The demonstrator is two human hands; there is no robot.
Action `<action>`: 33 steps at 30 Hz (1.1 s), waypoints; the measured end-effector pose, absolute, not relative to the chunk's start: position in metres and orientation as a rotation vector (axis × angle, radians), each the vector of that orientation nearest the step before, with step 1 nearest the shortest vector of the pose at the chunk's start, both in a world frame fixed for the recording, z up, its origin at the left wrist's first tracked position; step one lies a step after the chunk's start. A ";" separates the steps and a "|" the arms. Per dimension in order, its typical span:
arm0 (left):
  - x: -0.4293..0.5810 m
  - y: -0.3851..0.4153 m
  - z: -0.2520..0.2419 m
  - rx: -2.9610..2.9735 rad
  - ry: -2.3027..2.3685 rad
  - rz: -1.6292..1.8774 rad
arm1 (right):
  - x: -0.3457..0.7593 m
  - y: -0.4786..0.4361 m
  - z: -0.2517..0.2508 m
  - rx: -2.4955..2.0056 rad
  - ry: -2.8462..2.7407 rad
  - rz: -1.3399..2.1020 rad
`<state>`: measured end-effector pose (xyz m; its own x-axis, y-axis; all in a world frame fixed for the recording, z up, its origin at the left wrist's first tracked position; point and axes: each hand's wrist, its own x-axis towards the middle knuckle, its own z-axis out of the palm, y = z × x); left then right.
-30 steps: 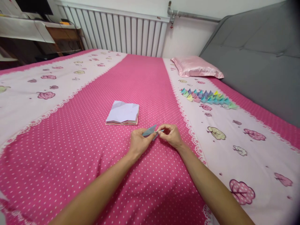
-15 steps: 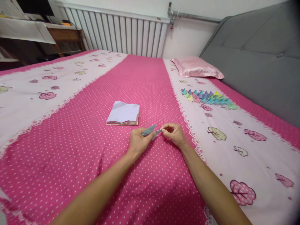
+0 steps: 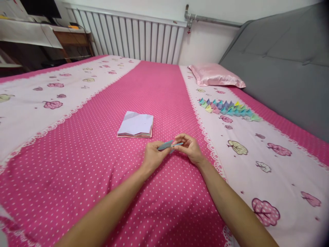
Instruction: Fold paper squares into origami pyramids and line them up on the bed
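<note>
A small folded piece of blue-grey paper (image 3: 165, 145) is held between my two hands above the pink bedspread. My left hand (image 3: 153, 155) pinches its left part between thumb and fingers. At the paper's right end, the thumb and fingers of my right hand (image 3: 189, 148) close on a narrow light-blue point. Fingers cover much of the paper, so its full shape is hidden. Just beyond my left hand lies a stack of square paper sheets (image 3: 136, 124), with a pale lilac sheet on top.
Rows of small folded paper pieces (image 3: 228, 108) in several colours stand on the bed to the right. Behind them lies a pink pillow (image 3: 216, 74) beside a grey padded headboard (image 3: 280, 65). A white radiator (image 3: 128, 34) runs along the far wall; a desk (image 3: 69, 38) is at the far left.
My right hand has moved slightly left, closer to my left hand, with its fingers further over the paper. The paper's upright flap now shows lower and flatter.
</note>
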<state>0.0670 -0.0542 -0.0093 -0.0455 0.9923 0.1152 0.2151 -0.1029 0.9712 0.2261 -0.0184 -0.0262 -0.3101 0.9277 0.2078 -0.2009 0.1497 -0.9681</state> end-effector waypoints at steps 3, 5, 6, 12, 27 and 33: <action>0.068 -0.053 -0.009 1.414 1.346 1.180 | 0.224 -0.018 -0.027 -0.815 -1.352 1.372; 0.067 -0.052 -0.008 1.366 1.301 1.175 | 0.225 -0.017 -0.028 -0.827 -1.317 1.353; 0.066 -0.052 -0.007 1.328 1.278 1.182 | 0.225 -0.016 -0.028 -0.828 -1.295 1.338; 0.064 -0.051 -0.004 1.174 1.286 1.207 | 0.228 -0.014 -0.031 -0.824 -1.301 1.197; 0.063 -0.052 -0.005 1.240 1.257 1.202 | 0.230 -0.015 -0.031 -0.910 -1.644 1.082; 0.065 -0.052 -0.008 1.230 1.277 1.242 | 0.229 -0.014 -0.032 -0.891 -1.654 1.091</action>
<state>0.0645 -0.0515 -0.0082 -0.0561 0.9982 0.0199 0.0471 -0.0173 0.9987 0.2292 -0.0140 -0.0316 -0.3028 0.9030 0.3047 0.0754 0.3414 -0.9369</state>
